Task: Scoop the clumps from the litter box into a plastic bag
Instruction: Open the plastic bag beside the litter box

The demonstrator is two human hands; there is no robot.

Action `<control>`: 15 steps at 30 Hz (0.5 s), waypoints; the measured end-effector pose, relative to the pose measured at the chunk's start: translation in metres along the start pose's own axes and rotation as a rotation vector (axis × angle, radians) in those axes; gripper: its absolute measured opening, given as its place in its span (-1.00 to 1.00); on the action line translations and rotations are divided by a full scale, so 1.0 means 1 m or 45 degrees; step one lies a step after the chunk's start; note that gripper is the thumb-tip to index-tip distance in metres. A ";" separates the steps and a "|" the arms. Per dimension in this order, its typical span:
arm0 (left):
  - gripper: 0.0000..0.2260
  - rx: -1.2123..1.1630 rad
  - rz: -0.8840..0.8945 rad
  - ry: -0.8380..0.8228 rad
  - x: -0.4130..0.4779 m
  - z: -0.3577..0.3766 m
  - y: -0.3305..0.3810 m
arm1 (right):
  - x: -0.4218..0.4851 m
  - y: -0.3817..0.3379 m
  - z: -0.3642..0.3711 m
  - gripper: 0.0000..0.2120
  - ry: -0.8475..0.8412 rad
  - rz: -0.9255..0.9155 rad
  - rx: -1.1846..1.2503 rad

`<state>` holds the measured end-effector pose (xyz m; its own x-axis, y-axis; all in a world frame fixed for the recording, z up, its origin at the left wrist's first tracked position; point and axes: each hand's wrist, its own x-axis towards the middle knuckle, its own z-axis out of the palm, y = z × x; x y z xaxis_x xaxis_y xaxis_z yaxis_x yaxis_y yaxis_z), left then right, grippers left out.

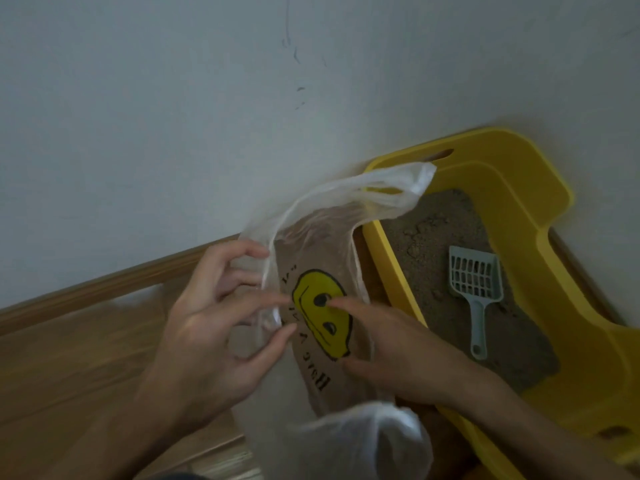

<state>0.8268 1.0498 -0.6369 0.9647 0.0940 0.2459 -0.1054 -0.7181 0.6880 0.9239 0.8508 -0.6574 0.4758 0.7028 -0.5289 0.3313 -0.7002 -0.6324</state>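
Thin clear plastic bag (322,341) with a yellow face hangs between both hands. The left hand (221,323) pinches one side of its mouth with curled fingers, I think to pull it open. The right hand (391,344) lays a finger on the face; I cannot tell if it pinches too. Just past the right hand sits the litter box (519,188), its near rim beside the bag. The scoop (476,285) lies loose on the sand beyond that hand, clumps (426,226) farther off, with room to dig.
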 end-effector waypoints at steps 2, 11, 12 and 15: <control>-0.80 0.008 -0.079 -0.022 -0.004 -0.006 -0.003 | 0.002 -0.001 0.001 -0.32 -0.002 -0.028 0.155; -0.71 0.253 -0.368 -0.347 -0.003 -0.021 0.001 | 0.008 -0.005 -0.009 -0.14 0.122 -0.068 0.153; -0.68 0.267 -0.416 -0.378 -0.002 -0.020 0.002 | 0.008 -0.006 -0.010 -0.13 0.122 -0.072 0.119; -0.50 0.460 -0.446 -0.451 -0.002 -0.016 0.005 | 0.007 -0.007 -0.011 -0.11 0.123 -0.086 0.043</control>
<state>0.8210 1.0570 -0.6232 0.9553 0.1765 -0.2372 0.2611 -0.8800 0.3968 0.9343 0.8591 -0.6504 0.5300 0.7318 -0.4284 0.3382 -0.6457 -0.6845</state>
